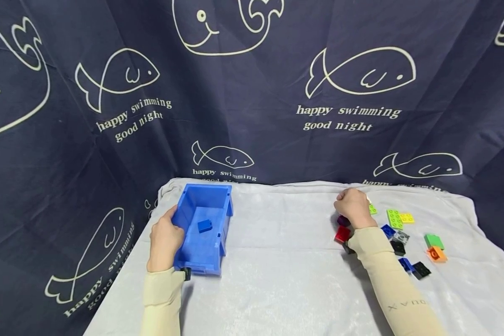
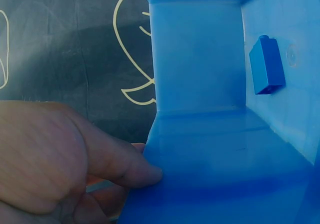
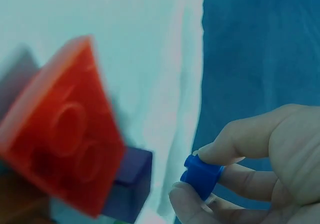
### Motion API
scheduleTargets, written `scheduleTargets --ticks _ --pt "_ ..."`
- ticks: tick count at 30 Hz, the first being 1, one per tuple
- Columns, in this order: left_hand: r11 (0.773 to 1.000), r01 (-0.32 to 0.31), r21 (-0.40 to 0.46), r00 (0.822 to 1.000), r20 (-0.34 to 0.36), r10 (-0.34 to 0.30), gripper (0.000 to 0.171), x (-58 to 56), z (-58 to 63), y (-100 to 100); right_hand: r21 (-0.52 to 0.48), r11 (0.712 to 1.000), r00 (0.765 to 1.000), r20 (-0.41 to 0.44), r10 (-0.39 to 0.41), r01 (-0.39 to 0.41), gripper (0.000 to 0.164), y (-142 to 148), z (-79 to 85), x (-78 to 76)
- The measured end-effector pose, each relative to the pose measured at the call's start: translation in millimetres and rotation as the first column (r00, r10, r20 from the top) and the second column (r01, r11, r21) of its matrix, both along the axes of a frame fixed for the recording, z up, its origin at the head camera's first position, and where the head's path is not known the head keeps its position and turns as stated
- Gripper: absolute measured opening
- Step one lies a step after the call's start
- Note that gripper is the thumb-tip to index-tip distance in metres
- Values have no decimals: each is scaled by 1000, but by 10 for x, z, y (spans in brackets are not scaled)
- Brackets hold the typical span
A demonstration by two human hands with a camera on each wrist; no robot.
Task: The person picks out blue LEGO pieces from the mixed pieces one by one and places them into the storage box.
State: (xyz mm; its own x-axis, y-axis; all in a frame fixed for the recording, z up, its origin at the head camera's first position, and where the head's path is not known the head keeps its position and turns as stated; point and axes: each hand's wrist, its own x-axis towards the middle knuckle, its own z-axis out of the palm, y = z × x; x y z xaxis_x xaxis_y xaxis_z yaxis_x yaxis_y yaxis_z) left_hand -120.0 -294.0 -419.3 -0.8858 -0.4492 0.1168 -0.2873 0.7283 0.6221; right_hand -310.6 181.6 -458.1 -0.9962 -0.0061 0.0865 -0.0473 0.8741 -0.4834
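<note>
My left hand (image 1: 166, 239) grips the left wall of a blue plastic bin (image 1: 224, 229), thumb over the inner side in the left wrist view. On the bin's floor lies one blue toy brick (image 1: 204, 226). Over at the right, my right hand (image 1: 354, 208) pinches a small blue brick (image 3: 204, 178) between thumb and fingers; the head view hides that brick behind the hand. Just below this hand are a red brick (image 1: 342, 234) and a dark purple brick (image 1: 343, 220), both also close by in the right wrist view.
Right of the right hand, several loose bricks lie on the white cloth (image 1: 277, 261): a lime one (image 1: 394, 219), a yellow one (image 1: 407, 218), a green one (image 1: 434, 241), an orange one (image 1: 437, 254) and a black one (image 1: 422, 270). A dark printed curtain (image 1: 268, 93) hangs behind the table.
</note>
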Motion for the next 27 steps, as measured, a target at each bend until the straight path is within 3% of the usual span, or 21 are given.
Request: scheduleTargets --ticks 13,27 --pt "1000 -4 8 1000 11 4 70 -11 11 -15 -36 997 997 -49 60 -62 26 -274 294 202" --pt "1000 -5 18 1000 12 4 71 -3 20 -24 -49 992 989 -99 109 -114 25 -544 324 393"
